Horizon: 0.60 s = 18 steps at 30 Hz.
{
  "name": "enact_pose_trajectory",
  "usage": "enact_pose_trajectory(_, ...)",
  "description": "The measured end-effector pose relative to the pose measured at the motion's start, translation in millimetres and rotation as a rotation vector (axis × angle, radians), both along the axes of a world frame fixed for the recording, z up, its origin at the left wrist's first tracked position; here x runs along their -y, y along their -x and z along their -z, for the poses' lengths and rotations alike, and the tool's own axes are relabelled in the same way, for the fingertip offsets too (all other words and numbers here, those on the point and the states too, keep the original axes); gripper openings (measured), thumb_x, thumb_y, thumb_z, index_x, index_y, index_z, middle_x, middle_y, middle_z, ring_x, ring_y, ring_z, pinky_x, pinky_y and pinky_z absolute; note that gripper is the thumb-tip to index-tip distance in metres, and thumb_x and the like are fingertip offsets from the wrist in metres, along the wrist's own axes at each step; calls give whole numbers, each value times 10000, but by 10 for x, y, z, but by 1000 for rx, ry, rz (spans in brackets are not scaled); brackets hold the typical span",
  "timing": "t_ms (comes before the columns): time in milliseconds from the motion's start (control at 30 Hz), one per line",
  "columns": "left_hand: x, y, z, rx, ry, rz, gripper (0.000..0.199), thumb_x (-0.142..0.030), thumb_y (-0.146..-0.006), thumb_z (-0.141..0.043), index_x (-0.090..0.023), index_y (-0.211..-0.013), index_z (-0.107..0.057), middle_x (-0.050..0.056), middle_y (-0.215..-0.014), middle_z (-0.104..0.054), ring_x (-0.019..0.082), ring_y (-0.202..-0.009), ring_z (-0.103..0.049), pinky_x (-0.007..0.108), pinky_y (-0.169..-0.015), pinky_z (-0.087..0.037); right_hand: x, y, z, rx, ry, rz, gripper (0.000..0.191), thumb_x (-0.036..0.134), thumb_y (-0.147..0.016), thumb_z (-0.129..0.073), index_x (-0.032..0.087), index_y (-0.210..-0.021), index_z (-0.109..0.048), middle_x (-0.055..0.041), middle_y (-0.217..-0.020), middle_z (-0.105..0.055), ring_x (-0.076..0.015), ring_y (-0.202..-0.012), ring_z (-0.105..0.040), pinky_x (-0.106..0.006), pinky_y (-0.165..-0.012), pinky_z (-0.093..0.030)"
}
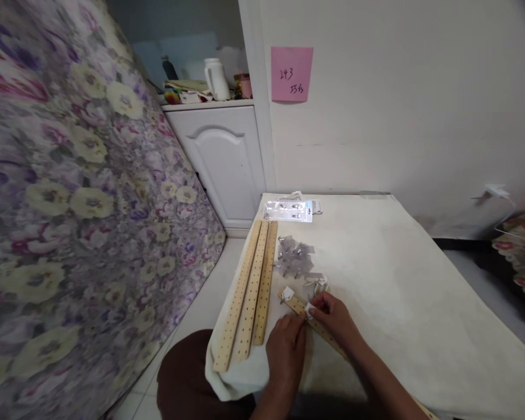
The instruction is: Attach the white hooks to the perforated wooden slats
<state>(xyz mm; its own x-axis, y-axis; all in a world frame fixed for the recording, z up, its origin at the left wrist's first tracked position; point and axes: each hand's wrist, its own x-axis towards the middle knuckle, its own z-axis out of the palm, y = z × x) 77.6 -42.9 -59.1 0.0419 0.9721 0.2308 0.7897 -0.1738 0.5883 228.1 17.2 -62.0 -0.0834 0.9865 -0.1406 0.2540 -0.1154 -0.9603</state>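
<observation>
A pale wooden strip with rows of holes (296,304) lies slanted in front of me, a small white piece with a metal part (287,293) on its far end. My left hand (286,345) is curled against the strip's near side, its thumb and fingers pressed together at the edge. Between the thumb and fingers of my right hand (335,318) is a second small white piece (310,311), held against the strip at its holes. The two hands nearly touch there. Just beyond my right hand lie several small white and metal pieces (319,286).
Three perforated wooden strips (254,280) lie lengthwise at the cloth-covered table's left side. Several small clear bags with metal parts (295,256) sit beside them. Clear plastic packaging (289,210) lies at the back. A floral curtain (91,204) hangs left; a white wall (398,116) stands behind.
</observation>
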Motion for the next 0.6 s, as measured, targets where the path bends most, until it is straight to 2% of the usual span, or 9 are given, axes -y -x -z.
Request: enact_pose_trajectory(600,-3,0,-36,12,30,-5,272,-186,-873,-491,-286,-1071,-648,17,-885,-654,191,-852,-602,308,-733,-477,-70,23,79,103,-6,13,82,249,-640,-627,201,-658,-563,32,-591,-585,-149,-586,-537,-242,-553,-396)
